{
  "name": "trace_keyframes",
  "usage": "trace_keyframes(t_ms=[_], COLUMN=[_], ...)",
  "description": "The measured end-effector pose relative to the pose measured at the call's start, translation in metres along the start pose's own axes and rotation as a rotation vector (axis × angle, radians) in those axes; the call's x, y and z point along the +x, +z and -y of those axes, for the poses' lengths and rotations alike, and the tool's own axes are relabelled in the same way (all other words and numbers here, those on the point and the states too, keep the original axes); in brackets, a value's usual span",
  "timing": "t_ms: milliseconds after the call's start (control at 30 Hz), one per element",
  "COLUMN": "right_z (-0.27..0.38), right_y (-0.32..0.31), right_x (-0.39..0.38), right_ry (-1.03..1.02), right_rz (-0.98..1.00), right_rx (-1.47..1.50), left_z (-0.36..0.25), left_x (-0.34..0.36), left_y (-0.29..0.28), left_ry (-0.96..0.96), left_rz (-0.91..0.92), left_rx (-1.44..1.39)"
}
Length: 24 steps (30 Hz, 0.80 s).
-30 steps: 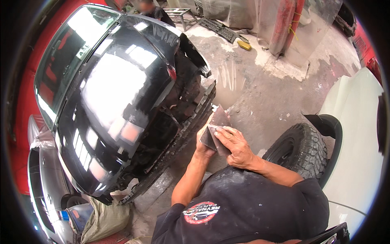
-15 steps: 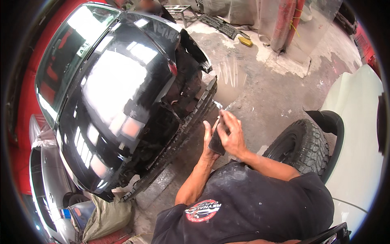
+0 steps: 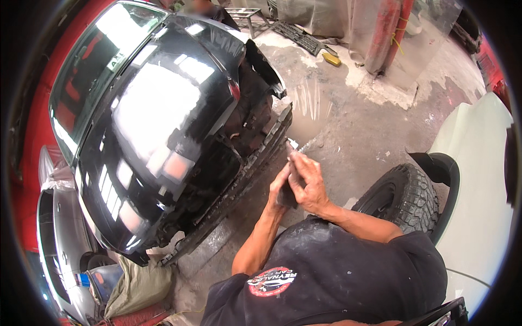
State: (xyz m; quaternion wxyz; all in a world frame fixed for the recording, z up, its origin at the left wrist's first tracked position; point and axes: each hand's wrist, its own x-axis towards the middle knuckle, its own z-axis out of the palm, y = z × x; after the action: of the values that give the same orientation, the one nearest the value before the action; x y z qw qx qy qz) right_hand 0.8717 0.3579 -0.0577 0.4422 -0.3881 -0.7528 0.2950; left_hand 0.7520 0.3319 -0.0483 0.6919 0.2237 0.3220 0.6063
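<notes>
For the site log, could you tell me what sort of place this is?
Most likely a car body or paint shop: a black car with its front bumper off, a white car close by, and masked-off items on a paint-stained concrete floor.

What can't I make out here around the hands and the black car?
- The dark sheet, head view: mostly covered by the left hand and right hand, so its kind and shape are unclear.
- Black car front: the open, stripped area is in shadow, parts indistinct.
- Tyre: lower part hidden behind the person's shoulder.
</notes>
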Motion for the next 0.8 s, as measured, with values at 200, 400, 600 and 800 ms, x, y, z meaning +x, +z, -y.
trace_keyframes(t_ms=[200, 400, 600, 800], right_z=[-0.017, 0.018, 0.022, 0.026], right_y=[-0.031, -0.042, -0.023, -0.028], right_x=[0.024, -0.001, -0.012, -0.016], right_ry=[0.609, -0.006, -0.219, -0.306], right_rz=[0.012, 0.124, 0.283, 0.372], right_rx=[0.384, 0.136, -0.025, 0.104], left_z=[0.001, 0.008, 0.005, -0.022], left_x=[-0.001, 0.02, 0.021, 0.009], left_y=[-0.042, -0.056, -0.016, -0.007], left_ry=[-0.071, -0.111, 0.02, 0.062], left_rz=[-0.153, -0.076, -0.084, -0.068], left_rx=[-0.028, -0.2, -0.247, -0.227])
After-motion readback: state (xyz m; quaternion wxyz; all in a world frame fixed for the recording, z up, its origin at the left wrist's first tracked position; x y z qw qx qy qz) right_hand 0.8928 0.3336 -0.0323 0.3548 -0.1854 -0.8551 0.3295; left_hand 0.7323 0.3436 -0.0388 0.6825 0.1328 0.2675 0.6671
